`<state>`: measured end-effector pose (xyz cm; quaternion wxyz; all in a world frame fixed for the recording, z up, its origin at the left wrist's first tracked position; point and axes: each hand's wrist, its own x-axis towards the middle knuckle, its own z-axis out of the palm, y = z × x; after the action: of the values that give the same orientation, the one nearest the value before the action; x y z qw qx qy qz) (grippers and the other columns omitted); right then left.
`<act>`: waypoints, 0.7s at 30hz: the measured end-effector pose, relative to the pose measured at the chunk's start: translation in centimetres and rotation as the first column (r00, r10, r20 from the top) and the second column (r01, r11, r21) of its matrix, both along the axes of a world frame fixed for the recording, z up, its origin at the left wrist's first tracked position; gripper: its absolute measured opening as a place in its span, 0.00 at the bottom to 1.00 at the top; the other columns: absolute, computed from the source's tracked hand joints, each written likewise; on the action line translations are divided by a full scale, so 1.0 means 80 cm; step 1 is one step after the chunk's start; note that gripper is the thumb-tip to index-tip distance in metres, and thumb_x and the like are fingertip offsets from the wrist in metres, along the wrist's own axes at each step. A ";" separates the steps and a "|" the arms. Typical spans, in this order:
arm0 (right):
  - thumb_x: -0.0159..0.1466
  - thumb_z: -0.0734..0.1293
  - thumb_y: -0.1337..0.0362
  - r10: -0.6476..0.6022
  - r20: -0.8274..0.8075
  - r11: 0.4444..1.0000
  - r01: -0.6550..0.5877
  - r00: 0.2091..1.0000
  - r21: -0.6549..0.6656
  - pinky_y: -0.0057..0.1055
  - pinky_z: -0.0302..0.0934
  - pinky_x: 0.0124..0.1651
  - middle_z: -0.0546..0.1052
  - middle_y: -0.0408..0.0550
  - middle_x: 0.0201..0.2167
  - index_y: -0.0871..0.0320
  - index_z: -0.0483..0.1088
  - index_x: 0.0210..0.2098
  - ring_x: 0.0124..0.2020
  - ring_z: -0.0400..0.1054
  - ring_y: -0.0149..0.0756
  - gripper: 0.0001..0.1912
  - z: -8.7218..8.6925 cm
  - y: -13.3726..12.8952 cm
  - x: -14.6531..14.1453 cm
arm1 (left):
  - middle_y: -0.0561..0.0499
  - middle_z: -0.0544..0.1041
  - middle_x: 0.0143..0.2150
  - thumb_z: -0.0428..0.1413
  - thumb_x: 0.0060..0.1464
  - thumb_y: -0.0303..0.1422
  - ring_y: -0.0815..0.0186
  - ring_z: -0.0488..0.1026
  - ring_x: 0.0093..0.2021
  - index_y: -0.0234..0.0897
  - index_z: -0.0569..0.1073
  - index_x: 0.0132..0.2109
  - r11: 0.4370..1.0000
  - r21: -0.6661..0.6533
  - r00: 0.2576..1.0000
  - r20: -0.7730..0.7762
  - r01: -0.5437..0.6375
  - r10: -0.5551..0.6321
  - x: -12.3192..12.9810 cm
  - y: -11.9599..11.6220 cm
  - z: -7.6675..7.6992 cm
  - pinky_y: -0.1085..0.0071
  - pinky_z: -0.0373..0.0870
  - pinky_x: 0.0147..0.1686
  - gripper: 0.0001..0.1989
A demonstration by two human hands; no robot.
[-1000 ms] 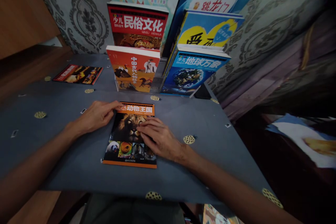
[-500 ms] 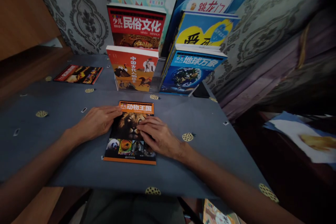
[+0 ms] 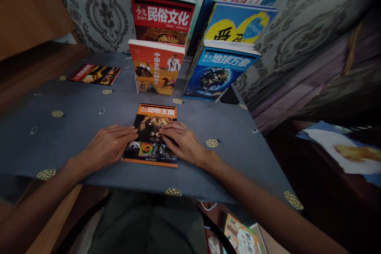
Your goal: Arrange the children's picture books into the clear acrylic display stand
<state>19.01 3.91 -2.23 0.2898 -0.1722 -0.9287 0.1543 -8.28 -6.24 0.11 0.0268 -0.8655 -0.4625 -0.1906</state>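
Note:
An orange and black book with a lion on its cover lies flat on the grey table cover. My left hand touches the book's left edge, its fingers pressed together and its palm beside the book. Across the right part of the cover rests my right hand, with its fingertips on the lion's face. Its fingers are stretched out and lie flat. Neither hand grips the book.
Behind the lion book stand an orange book, a red book, a blue globe book and a yellow-blue book. Another book lies at the back left. A dark flat object is beside the rack.
The view has tilted down, so the table and standing books appear higher. My left hand has slid down along the book's left edge, from near its top to about mid-height.

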 end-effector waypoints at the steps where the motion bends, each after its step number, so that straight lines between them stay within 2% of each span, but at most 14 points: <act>1: 0.72 0.59 0.65 -0.008 0.004 1.000 0.008 1.000 -0.007 0.47 0.68 0.60 0.82 0.51 0.46 0.55 0.76 0.49 0.52 0.75 0.40 0.15 -0.001 0.000 0.000 | 0.45 0.82 0.54 0.48 0.61 0.23 0.57 0.81 0.52 0.40 0.79 0.53 1.000 0.020 1.000 0.010 0.009 -0.009 0.000 -0.009 -0.002 0.56 0.79 0.51 0.20; 5: 0.72 0.59 0.65 -0.019 0.035 1.000 0.020 0.999 -0.020 0.47 0.68 0.59 0.82 0.49 0.46 0.52 0.75 0.50 0.54 0.74 0.41 0.15 -0.001 0.001 0.002 | 0.46 0.83 0.53 0.48 0.62 0.22 0.59 0.81 0.52 0.40 0.78 0.53 0.997 0.078 0.998 0.063 -0.003 -0.002 0.001 -0.046 -0.010 0.57 0.79 0.51 0.19; 8: 0.72 0.59 0.65 -0.007 0.078 1.000 0.006 0.997 0.013 0.48 0.66 0.62 0.82 0.50 0.47 0.54 0.75 0.50 0.56 0.73 0.41 0.14 0.008 -0.009 -0.001 | 0.46 0.82 0.53 0.48 0.62 0.21 0.60 0.80 0.53 0.39 0.77 0.52 0.997 0.081 0.995 0.097 -0.010 0.002 0.005 -0.068 -0.011 0.58 0.79 0.52 0.18; 12: 0.75 0.57 0.61 0.023 0.188 0.999 -0.028 0.982 0.028 0.49 0.59 0.69 0.78 0.57 0.56 0.61 0.71 0.58 0.64 0.68 0.43 0.19 0.022 -0.060 -0.020 | 0.46 0.81 0.55 0.49 0.61 0.20 0.60 0.80 0.54 0.40 0.76 0.55 0.996 0.087 0.988 0.153 -0.031 0.017 0.013 -0.083 -0.012 0.58 0.78 0.54 0.21; 16: 0.71 0.62 0.48 0.099 0.306 0.991 -0.122 0.947 0.056 0.49 0.54 0.72 0.63 0.70 0.68 0.74 0.58 0.67 0.73 0.52 0.53 0.38 0.022 -0.121 -0.042 | 0.46 0.81 0.55 0.48 0.61 0.19 0.61 0.79 0.55 0.41 0.76 0.57 0.989 0.143 0.980 0.197 -0.043 0.014 0.018 -0.085 -0.018 0.59 0.78 0.54 0.23; 18: 0.70 0.63 0.46 0.096 0.332 0.989 -0.127 0.938 0.073 0.51 0.51 0.73 0.57 0.74 0.70 0.78 0.53 0.69 0.74 0.46 0.55 0.43 0.018 -0.137 -0.044 | 0.46 0.82 0.54 0.48 0.61 0.18 0.61 0.80 0.53 0.40 0.77 0.55 0.980 0.192 0.980 0.198 -0.045 0.006 0.019 -0.085 -0.022 0.60 0.78 0.53 0.22; 21: 0.70 0.62 0.46 0.059 0.349 0.994 -0.087 0.935 0.065 0.50 0.49 0.74 0.55 0.72 0.71 0.76 0.51 0.70 0.75 0.42 0.54 0.43 0.012 -0.144 -0.033 | 0.46 0.83 0.52 0.50 0.61 0.19 0.61 0.81 0.51 0.39 0.78 0.52 0.969 0.237 0.979 0.203 -0.070 0.021 0.021 -0.084 -0.025 0.60 0.79 0.52 0.19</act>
<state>16.36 -7.59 -1.29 0.1223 -0.1504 -0.9764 0.0952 -6.61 -12.97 -1.91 0.0903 -0.8214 -0.4558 -0.3307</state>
